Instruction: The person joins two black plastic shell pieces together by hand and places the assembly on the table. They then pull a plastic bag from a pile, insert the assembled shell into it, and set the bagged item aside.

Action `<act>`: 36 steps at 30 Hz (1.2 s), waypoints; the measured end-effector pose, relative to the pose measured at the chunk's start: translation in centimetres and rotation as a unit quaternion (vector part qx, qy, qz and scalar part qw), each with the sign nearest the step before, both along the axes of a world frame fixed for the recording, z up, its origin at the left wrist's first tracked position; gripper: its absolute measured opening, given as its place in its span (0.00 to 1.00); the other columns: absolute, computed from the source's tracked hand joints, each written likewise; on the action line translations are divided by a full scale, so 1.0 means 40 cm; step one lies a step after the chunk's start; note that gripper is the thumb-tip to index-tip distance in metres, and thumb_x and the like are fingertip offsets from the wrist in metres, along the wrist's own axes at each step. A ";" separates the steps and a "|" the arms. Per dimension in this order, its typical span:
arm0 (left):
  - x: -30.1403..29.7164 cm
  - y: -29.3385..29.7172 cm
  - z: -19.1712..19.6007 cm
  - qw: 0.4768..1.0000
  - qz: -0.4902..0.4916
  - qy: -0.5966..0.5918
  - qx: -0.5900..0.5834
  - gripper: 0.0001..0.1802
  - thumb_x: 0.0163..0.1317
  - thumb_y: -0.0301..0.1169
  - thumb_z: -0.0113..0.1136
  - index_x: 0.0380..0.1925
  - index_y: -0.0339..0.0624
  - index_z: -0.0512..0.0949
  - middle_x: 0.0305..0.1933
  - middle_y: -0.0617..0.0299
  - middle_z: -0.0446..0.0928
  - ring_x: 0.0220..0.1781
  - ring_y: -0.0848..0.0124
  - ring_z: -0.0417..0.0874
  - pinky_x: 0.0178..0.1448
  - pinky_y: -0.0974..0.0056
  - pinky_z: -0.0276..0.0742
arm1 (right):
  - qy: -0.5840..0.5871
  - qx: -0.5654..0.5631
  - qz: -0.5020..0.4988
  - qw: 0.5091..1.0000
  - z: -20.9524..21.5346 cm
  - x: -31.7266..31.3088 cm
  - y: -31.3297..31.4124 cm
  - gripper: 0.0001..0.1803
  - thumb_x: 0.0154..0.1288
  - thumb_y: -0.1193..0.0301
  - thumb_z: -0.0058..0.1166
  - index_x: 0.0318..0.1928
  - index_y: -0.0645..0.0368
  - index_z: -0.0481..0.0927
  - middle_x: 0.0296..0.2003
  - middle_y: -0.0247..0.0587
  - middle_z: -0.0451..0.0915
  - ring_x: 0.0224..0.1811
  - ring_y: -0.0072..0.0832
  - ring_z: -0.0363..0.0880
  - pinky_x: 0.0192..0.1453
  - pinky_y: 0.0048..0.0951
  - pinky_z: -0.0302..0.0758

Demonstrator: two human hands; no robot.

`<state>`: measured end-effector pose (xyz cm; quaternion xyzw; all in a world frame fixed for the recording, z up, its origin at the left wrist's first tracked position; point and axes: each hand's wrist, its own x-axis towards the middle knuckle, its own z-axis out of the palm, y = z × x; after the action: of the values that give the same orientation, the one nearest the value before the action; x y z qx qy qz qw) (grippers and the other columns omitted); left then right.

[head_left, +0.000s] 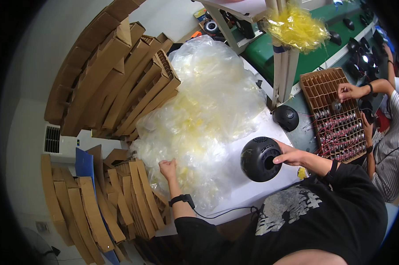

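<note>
My right hand (292, 155) grips a round black plastic housing (255, 160), its thumb hooked at the dark hole in the side and its other fingers hidden behind. A patch of small grille holes shows on top of the housing. My left hand (167, 169) is closed at the near left edge of a large heap of clear plastic bags (208, 101). Its fingers pinch the thin film, though the fingertips are partly hidden. Some bags in the heap look yellowish. A second black housing (286, 118) rests on the right, beyond my right hand.
Stacks of cardboard dividers (133, 88) crowd the left side. At right, a co-worker's hand (352, 91) is over a divided cardboard box (325, 88) holding small parts with red wires. Yellow film (296, 28) hangs by a post (284, 75); a green conveyor belt (312, 59) lies behind.
</note>
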<state>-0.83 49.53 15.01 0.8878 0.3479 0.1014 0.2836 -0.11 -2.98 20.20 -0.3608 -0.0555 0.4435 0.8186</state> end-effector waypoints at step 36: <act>-0.242 -0.819 0.238 0.861 -0.022 -0.314 -0.400 0.20 0.69 0.33 0.41 0.58 0.36 0.61 0.46 0.56 0.73 0.47 0.71 0.74 0.53 0.67 0.70 | -0.712 -0.232 -0.187 0.636 0.156 -0.061 0.040 0.25 0.50 0.67 0.64 0.49 0.58 0.73 0.41 0.43 0.74 0.41 0.40 0.75 0.43 0.35 0.72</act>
<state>-10.50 16.79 24.54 0.6270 0.2311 0.2205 0.7105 -2.53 -1.39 26.46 -0.7456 -0.4473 -0.1150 0.4804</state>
